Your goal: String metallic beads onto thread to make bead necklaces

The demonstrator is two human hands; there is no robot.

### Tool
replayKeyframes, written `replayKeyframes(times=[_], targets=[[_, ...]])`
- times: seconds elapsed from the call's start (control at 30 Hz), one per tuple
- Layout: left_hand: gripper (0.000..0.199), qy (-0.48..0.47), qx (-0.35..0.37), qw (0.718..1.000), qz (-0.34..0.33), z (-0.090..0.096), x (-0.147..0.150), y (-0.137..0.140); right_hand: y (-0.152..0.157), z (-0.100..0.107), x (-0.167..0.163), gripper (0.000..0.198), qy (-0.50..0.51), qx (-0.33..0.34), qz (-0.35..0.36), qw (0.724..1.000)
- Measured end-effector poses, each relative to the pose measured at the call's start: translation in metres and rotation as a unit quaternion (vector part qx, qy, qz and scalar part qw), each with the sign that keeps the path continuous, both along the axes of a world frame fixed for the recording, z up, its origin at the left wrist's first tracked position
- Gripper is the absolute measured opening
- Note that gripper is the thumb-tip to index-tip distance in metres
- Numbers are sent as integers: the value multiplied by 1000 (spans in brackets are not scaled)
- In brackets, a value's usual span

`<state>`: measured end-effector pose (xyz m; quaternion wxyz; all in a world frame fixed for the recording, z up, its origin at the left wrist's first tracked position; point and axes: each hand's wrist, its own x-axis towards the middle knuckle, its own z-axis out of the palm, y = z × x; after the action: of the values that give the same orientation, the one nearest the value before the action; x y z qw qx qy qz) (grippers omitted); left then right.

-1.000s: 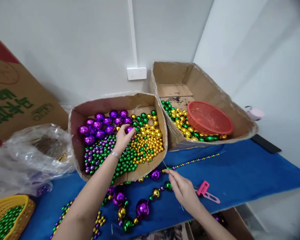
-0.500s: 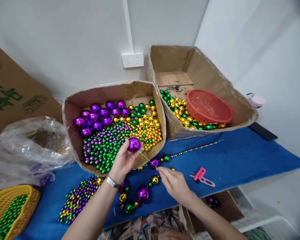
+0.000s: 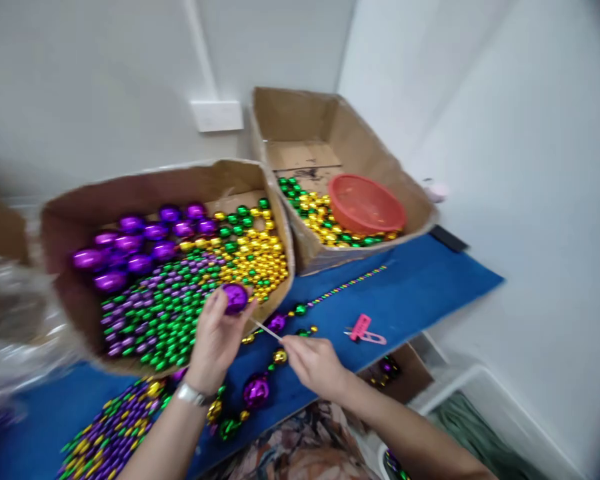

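1. Blue counter (image 3: 415, 267): carries everything below.
2. L box (image 3: 150, 190), nr front edge: loose purple balls (image 3: 129, 243) + small beads (image 3: 253, 257), so plenty unstrung.
3. R box (image 3: 370, 143), farther back, twd R corner: more beads, red basket (image 3: 367, 203).
4. Bead strand (image 3: 257, 391), nr front edge: mixed sizes + colours, that part looks done. Can't tell if thin-beaded tail (image 3: 347, 285) twd R corner joins it.
5. L hand (image 3: 213, 340): grip closed on purple ball (image 3: 235, 299).
6. R hand (image 3: 313, 363): grip pinching white line (image 3: 267, 329).
7. Pink cutter (image 3: 363, 328), nr front edge: untouched.
8. Purple ball: above L box's nr side, apart from strand.
9. White line: spans btwn hands; can't tell if it's thru ball.
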<state>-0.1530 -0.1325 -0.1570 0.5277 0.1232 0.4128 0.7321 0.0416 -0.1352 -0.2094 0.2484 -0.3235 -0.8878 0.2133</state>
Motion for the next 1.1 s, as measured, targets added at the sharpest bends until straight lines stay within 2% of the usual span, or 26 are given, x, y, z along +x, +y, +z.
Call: replayKeyframes(times=[0.1,0.3,0.5,0.7,0.87,1.0,1.1], targets=[[32,85,10,996,10,-4,12,-2,1,2,-5,24,-51,17,-12,998],[28,117,0,992,-55,-9,27,-5,6,6,0,21,-114,37,-55,991],[35,182,-15,982,-40,-23,23,-10,5,4,0,20,-125,44,-78,988],[47,237,-3,967,-92,-42,34,-21,6,-4,2,23,-86,34,-63,994],[49,316,32,944,-91,-41,37,-29,2,-6,10,25,-32,-31,-9,999],[50,316,32,944,-90,-39,34,-37,-4,-7,6,22,-11,-47,-4,999],[39,287,18,951,-112,-37,35,-42,-4,-12,2,13,-19,-37,-25,999]])
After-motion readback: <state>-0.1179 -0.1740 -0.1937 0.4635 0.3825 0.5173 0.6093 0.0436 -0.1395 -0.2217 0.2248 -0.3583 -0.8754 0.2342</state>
